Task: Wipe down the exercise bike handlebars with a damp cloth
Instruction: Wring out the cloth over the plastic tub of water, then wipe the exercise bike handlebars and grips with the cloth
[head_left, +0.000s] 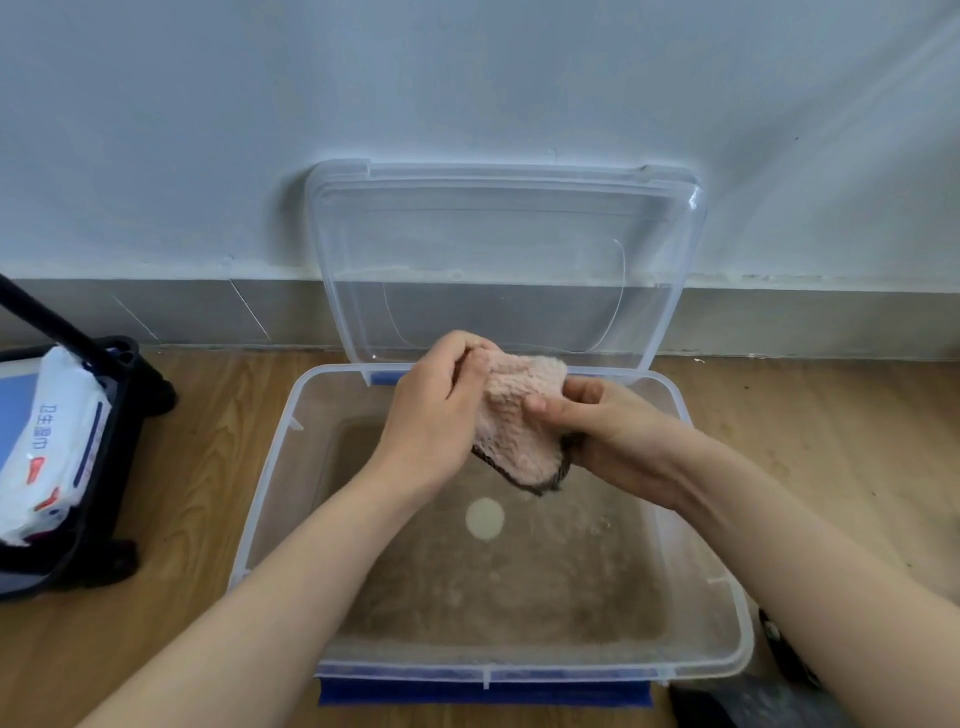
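Observation:
A fluffy pink cloth (519, 415) with a dark edge is held above a clear plastic tub (270, 467) that has shallow water in it. My left hand (436, 410) grips the cloth's upper left part, fingers curled round it. My right hand (597, 421) pinches its right side, thumb on top and fingers beneath. The exercise bike handlebars are not in view.
The tub's clear lid (504, 260) stands open against the pale wall. A black frame on castors (104, 457) at the left holds a white pack of tissues (47, 447). The tub sits on a wooden floor (208, 467). A dark object (789, 660) lies at the lower right.

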